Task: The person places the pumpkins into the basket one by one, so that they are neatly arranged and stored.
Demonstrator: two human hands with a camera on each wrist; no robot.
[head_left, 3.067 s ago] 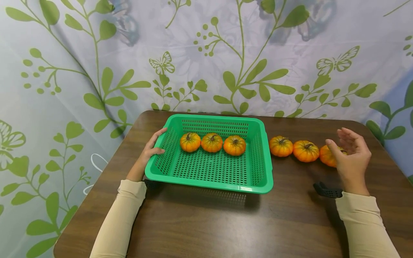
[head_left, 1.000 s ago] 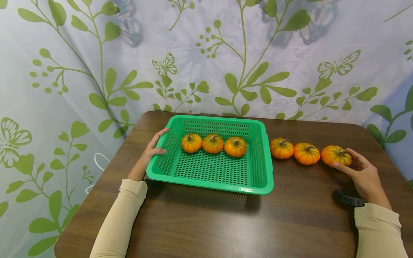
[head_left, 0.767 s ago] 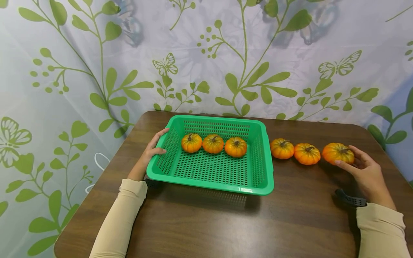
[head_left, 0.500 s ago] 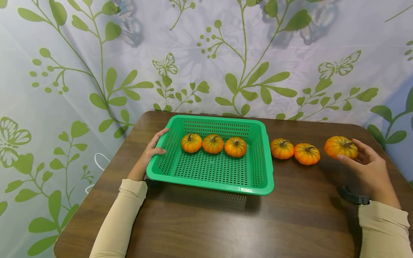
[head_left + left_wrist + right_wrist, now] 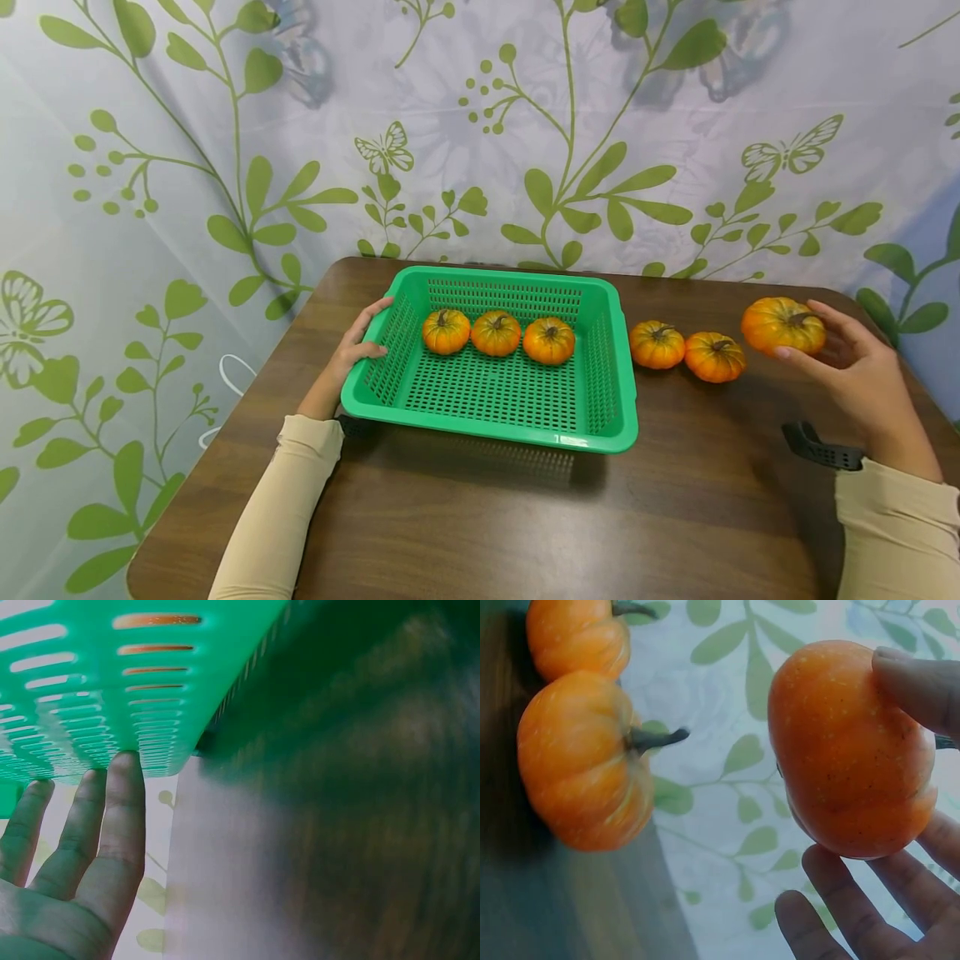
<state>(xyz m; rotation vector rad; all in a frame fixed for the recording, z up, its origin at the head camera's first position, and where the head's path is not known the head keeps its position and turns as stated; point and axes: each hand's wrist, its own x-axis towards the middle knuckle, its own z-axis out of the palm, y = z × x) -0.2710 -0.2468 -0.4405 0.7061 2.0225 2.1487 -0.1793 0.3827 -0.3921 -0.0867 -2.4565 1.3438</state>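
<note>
While the left hand (image 5: 347,354) rests straight fingers on the green basket (image 5: 491,425), the right hand (image 5: 862,379) pinches a small pumpkin (image 5: 782,325) clear of the counter (image 5: 480,517). This looks like mid-carry. The next move likely calls for swinging it over the rim to the three pumpkins (image 5: 497,333) inside.

Six small orange pumpkins are in view in all. Three pumpkins sit in a row inside the basket: one (image 5: 446,331), a second (image 5: 495,332) and a third (image 5: 548,340). Two more lie on the table to its right, one (image 5: 656,344) beside the other (image 5: 715,357). The sixth pumpkin (image 5: 782,325) is off the table, held in one hand. There is one green basket (image 5: 487,417), one brown table (image 5: 465,533), and two hands, a left hand (image 5: 351,350) and a right hand (image 5: 862,383).
</note>
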